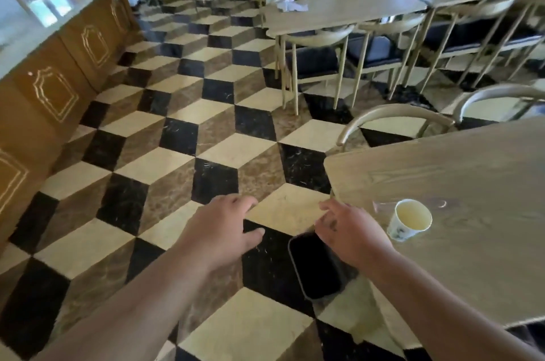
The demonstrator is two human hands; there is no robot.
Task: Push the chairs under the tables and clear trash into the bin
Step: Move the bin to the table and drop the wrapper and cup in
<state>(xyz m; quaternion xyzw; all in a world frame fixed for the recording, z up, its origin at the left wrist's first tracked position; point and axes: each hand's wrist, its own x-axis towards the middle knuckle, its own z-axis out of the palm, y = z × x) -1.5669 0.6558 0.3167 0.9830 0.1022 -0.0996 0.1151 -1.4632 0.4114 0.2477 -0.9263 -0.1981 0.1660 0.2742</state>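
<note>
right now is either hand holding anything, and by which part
Nothing is held. The left hand and right hand are both open and empty above the floor; the right one reaches toward the paper cup on the table without touching it.

I saw a paper cup [410, 222] standing on the near table [472, 257], close to its left edge. It was white with a small printed pattern, tilted slightly, and open at the top. Behind that table, two chairs [395, 121] with curved pale backrests stood a little out from its far edge. On the far table [339, 14], crumpled white paper [290, 4] lay near the left end. Chairs with dark seats [315, 61] sat tucked beneath that table, their rounded backs just below the tabletop. More tables and chairs filled the back of the room, too blurred for me to judge.
</note>
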